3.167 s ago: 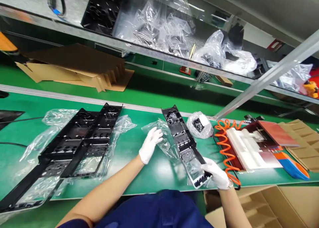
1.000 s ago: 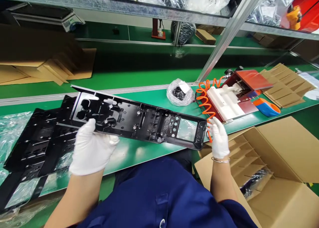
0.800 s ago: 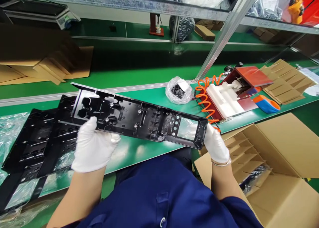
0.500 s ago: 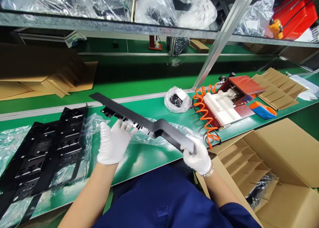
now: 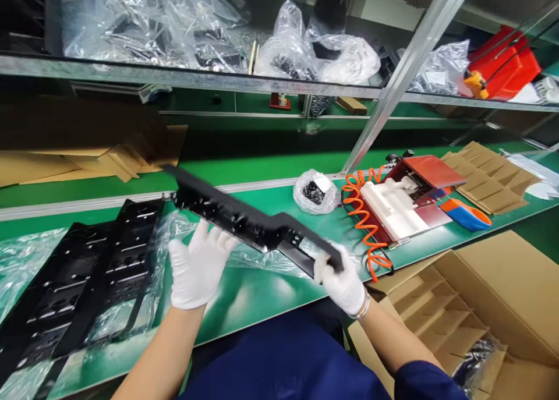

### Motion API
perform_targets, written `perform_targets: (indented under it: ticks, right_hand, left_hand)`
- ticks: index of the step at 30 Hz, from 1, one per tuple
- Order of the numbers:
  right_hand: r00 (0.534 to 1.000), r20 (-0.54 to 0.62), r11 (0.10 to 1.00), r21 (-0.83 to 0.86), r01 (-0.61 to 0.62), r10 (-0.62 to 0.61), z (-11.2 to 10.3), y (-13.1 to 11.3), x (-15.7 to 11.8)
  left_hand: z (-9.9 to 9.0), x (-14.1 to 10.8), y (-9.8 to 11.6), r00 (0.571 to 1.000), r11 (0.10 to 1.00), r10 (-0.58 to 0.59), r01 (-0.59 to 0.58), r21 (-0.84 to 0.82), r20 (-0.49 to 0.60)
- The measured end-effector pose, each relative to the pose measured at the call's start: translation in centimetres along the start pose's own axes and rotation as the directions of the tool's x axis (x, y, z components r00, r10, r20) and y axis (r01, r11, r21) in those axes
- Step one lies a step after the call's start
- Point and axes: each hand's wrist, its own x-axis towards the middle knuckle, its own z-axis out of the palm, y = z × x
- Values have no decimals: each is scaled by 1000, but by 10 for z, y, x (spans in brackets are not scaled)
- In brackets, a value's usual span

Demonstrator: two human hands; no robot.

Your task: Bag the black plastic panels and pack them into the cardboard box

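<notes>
A long black plastic trim panel [image 5: 236, 213] with a stepped bend slants through the air above the green bench. My right hand [image 5: 343, 280], in a white glove, grips its narrow near end. Under the wider far part lies my left hand [image 5: 198, 272], gloved too, palm up with thumb and fingers spread; its fingertips meet or pass behind the panel's lower edge. Clips and ribs show along the panel's inner side. To the left, several similar black panels [image 5: 94, 272] rest on clear plastic film [image 5: 168, 243].
Right of centre stand a bag of small black parts [image 5: 315, 193], a coiled orange hose [image 5: 364, 228], a red and white fixture [image 5: 393, 205] and a blue-orange roll [image 5: 466, 213]. An open carton [image 5: 498, 283] with dividers is at lower right. A metal shelf [image 5: 196, 77] crosses above.
The black panel has rolled so that its ribbed inner side faces me more. My right hand still grips its end; my left stays spread below. The view has tilted upward.
</notes>
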Motion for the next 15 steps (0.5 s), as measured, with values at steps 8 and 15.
perform_targets:
  ticks: [8,15]
  right_hand:
    - [958,54,699,673,-243,281,9,-13,5]
    - [935,111,566,770,-295,336,15,-10,1]
  left_hand:
    - [23,-25,25,917,872,395,-393,292,54]
    - [24,-37,31,891,823,452,-433,368,37]
